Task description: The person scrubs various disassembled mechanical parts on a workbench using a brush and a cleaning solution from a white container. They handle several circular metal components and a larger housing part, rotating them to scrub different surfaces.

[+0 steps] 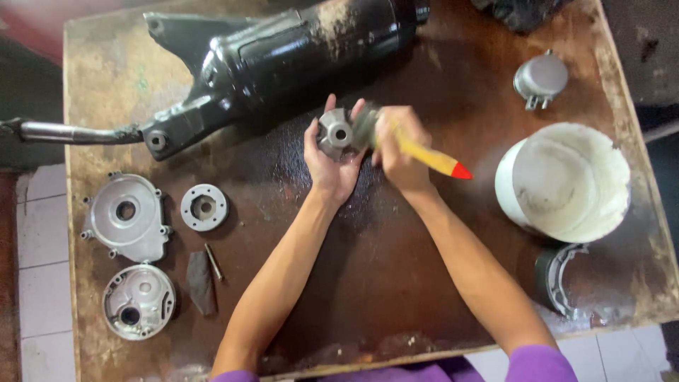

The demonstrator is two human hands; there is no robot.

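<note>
We note a grey finned metal rotor [335, 133] with a central bore, cupped in our left hand [331, 164]. Our right hand [397, 145], just beside, grips a yellow-handled brush [424, 155] against it.

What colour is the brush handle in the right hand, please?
Yellow with a red tip, in the head view: brush handle.

Pretty beat-up brown wooden table [396, 283], stained and worn pale along the edges. Underneath it's a white tiled floor [42, 276], with flat, even light overall.
</note>
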